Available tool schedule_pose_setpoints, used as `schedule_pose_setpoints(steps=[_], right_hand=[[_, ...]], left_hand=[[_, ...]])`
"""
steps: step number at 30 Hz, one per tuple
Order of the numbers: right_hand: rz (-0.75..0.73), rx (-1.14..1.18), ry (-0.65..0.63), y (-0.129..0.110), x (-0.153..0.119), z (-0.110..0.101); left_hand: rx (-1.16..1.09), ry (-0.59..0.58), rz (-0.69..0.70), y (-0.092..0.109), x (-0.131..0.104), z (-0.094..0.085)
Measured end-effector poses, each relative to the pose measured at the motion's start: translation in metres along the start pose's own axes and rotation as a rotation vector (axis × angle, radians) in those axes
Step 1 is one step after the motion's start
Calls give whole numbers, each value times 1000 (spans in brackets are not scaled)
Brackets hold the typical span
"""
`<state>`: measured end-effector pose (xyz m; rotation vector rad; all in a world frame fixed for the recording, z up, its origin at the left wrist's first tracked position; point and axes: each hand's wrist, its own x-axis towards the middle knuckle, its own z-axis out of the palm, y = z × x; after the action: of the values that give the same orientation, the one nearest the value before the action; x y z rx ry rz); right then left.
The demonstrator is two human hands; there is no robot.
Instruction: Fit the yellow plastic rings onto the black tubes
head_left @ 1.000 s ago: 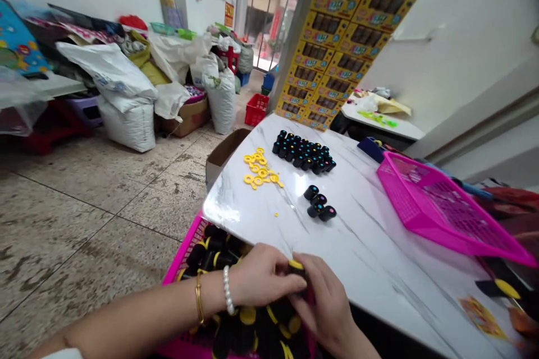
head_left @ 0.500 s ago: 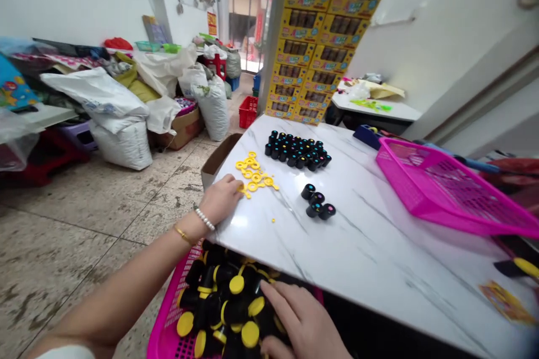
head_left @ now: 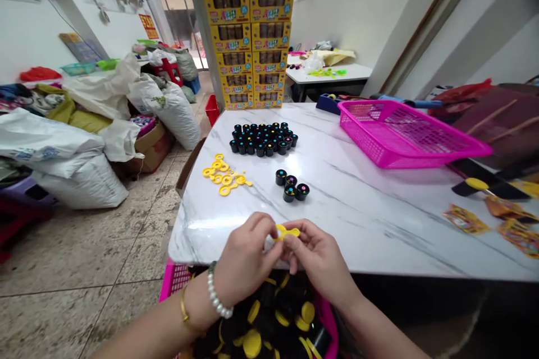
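Over the near table edge, my left hand [head_left: 249, 255] and my right hand [head_left: 322, 255] are closed together on a small yellow plastic ring piece [head_left: 289, 232], pinched between the fingertips. Part of it is hidden by the fingers. Similar yellow ring pieces [head_left: 224, 179] lie loose on the table, beyond my left hand. Past my hands stand several short black pots [head_left: 290, 186], open-topped with coloured dots inside, and a larger cluster of the same black pots [head_left: 261, 140] farther back. Below my wrists, a pink basket [head_left: 173, 277] holds black pots with yellow lids [head_left: 252, 343].
An angled pink plastic basket [head_left: 366, 143] sits at the table's right side. Yellow display boxes [head_left: 236, 39] are stacked at the far end. Orange printed packets [head_left: 465, 219] lie at right. White sacks [head_left: 76, 162] crowd the floor on the left.
My left hand has come from the loose yellow pieces to the near edge with a ring piece. My right hand has risen from the basket to meet it. The view has swung right.
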<state>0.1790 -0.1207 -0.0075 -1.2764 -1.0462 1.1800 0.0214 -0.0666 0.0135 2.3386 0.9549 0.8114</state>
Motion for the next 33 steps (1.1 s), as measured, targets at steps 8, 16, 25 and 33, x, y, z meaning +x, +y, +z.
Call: schedule_pose_setpoints(steps=[8, 16, 25, 33], right_hand=[[-47, -172, 244, 5, 7, -44], [29, -101, 170, 6, -2, -53], [107, -19, 37, -7, 10, -45], [-7, -217, -8, -9, 28, -22]], left_hand=[[45, 24, -222, -25, 80, 28], [166, -20, -159, -28, 76, 41], [-60, -57, -222, -9, 7, 36], [-50, -61, -142, -14, 4, 38]])
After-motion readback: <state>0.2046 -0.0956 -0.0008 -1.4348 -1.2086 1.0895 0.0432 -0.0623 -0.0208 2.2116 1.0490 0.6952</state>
